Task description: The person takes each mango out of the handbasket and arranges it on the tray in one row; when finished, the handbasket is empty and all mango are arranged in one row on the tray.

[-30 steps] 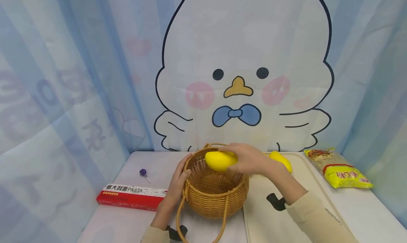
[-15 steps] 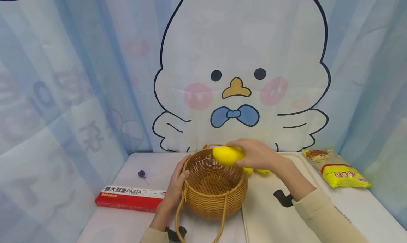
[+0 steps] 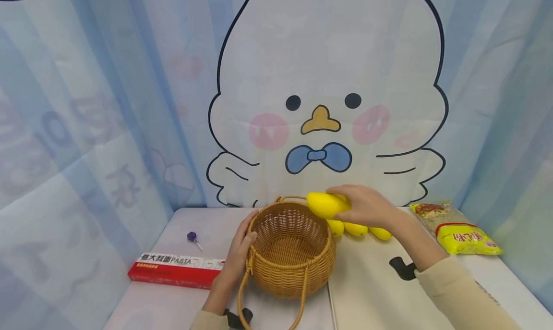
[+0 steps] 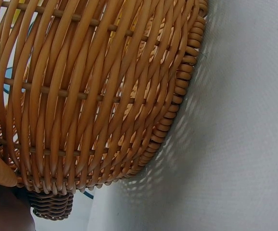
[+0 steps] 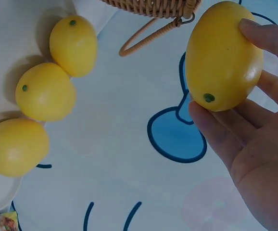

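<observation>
A wicker basket point(image 3: 294, 277) stands upright on the table, its bottom bare inside and one handle hanging down in front. My left hand point(image 3: 239, 248) grips its left rim, the thumb over the edge. Woven strips of the basket point(image 4: 81, 96) fill much of the left wrist view. In my right hand point(image 3: 367, 207) a yellow mango point(image 3: 327, 205) is held between thumb and fingers, above the basket's right rim. The right wrist view shows the held mango point(image 5: 223, 57) with a green stem spot. Beneath that hand, three more mangoes point(image 3: 355, 229) lie in a row, partly covered.
A cream tray point(image 3: 367, 282) lies right of the basket. Beyond it is a yellow-labelled food bag point(image 3: 464, 234). On the left are a red and white pasta box point(image 3: 177, 271) and a purple lollipop point(image 3: 192, 237). A printed curtain point(image 3: 319, 80) hangs behind.
My right hand has carried the mango up and to the right, from over the basket's opening toward the mangoes on the tray. The left hand keeps its place on the rim.
</observation>
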Demonstrator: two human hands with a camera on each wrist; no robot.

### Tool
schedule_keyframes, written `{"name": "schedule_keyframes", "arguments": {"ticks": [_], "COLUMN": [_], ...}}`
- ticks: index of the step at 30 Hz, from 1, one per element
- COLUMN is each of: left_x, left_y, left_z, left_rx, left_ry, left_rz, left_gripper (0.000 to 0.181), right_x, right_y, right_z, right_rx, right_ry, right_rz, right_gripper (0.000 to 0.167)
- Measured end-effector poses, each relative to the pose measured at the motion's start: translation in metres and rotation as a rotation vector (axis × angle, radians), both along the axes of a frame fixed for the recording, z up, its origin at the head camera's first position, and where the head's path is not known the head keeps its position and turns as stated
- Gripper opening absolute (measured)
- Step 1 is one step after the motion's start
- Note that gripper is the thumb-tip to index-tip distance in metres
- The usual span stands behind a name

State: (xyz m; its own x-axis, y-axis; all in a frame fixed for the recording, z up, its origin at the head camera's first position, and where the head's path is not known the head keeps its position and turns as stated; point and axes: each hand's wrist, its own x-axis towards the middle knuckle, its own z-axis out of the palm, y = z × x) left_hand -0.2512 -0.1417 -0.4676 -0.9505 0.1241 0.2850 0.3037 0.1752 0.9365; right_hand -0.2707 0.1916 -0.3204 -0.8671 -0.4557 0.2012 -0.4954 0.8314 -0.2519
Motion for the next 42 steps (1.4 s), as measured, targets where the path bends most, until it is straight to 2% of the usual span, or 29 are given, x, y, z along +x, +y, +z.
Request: {"name": "schedule_keyframes", "arguments": {"ticks": [13, 23, 33, 42], "left_x": [-0.001, 0.000, 0.000, -0.001], "left_y": [-0.001, 0.000, 0.000, -0.001], "left_z": [-0.003, 0.000, 0.000, -0.001], "left_rx": [-0.003, 0.002, 0.018, 0.025], "left_ry": [-0.014, -0.004, 0.003, 0.013], "left_rz": [0.001, -0.001, -0.006, -0.020], "left_gripper": [0.053, 0.054, 0.055, 0.052], "right_x": [-0.008, -0.012, -0.015, -0.018], "right_y": [0.045, 0.078, 0.100, 0.117], "right_z": [-0.010, -0.016, -0.028, -0.044], "right_rx": [-0.021, -0.051, -0.060, -0.068], "right_ry": [0.001, -0.028, -0.011, -0.037], "right_rz": [-0.076, -0.163, -0.224, -0.290], "right_gripper": [0.062, 0.064, 0.063, 0.069]}}
